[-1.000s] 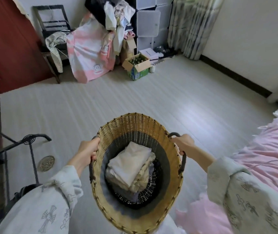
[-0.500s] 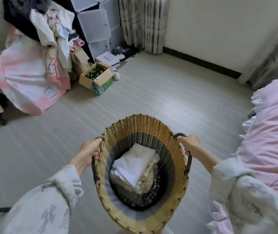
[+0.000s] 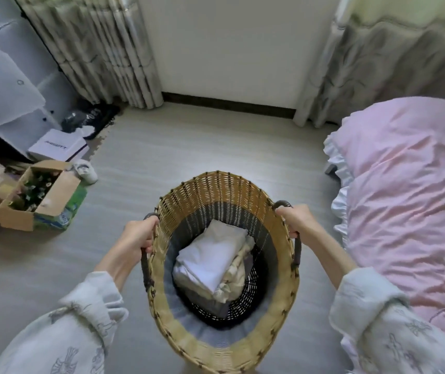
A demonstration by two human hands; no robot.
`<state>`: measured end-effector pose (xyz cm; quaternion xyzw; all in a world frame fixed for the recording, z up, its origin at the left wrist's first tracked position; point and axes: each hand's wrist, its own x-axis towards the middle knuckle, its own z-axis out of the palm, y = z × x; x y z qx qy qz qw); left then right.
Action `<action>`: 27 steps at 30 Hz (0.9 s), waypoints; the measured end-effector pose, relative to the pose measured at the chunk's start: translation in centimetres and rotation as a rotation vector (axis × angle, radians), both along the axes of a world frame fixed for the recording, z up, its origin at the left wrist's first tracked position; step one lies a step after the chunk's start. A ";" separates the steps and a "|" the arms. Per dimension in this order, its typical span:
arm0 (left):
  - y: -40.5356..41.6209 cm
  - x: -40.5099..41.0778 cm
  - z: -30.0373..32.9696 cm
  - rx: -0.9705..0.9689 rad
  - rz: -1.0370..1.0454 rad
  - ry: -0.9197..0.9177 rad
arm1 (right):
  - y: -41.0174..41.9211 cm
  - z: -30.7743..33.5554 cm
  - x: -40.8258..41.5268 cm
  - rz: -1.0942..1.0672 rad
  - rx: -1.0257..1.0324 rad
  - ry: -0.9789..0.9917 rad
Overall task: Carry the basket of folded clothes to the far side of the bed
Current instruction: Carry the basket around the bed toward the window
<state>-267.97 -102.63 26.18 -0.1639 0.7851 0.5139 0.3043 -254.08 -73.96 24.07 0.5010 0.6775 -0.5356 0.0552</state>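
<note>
I hold a tan wicker basket (image 3: 216, 193) with a dark lower weave in front of me, off the floor. Inside lie folded clothes (image 3: 210, 259), a white piece on top of cream and grey ones. My left hand (image 3: 135, 237) grips the dark handle on the basket's left side. My right hand (image 3: 298, 221) grips the handle on its right side. The bed (image 3: 410, 190), covered by a crumpled pink quilt with a white frill, runs along the right.
An open cardboard box (image 3: 41, 198) of small items sits on the floor at left, with a white box (image 3: 58, 145) and white cube shelving (image 3: 2, 87) behind it. Curtains (image 3: 100, 49) hang at the back left and right, with a white wall (image 3: 232, 47) between. Pale floor (image 3: 210, 141) lies ahead.
The view has swung to the right: the red door, chair and pink bag have left the frame, and the far wall and bed are now closer. Both hands still hold the basket.
</note>
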 end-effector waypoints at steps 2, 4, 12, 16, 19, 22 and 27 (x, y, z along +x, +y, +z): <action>4.1 -4.4 -0.3 -0.011 -0.050 -0.001 | 2.9 0.2 -3.3 -0.069 0.007 -0.002; 7.9 -7.8 -0.1 -0.021 -0.112 0.016 | 5.4 0.4 -5.6 -0.126 0.010 0.002; 26.3 -22.8 1.7 -0.006 -0.312 0.074 | 19.9 2.2 -15.9 -0.342 0.047 0.092; 36.1 -29.4 2.1 -0.038 -0.348 0.098 | 28.8 2.6 -21.5 -0.362 0.024 0.140; 43.4 -34.1 2.8 -0.036 -0.375 0.111 | 35.3 3.4 -25.7 -0.384 0.028 0.137; 49.8 -38.0 3.8 -0.056 -0.405 0.112 | 40.7 4.7 -28.9 -0.427 0.036 0.132; 60.8 -44.6 4.8 0.001 -0.479 0.114 | 50.5 5.8 -33.5 -0.536 0.020 0.179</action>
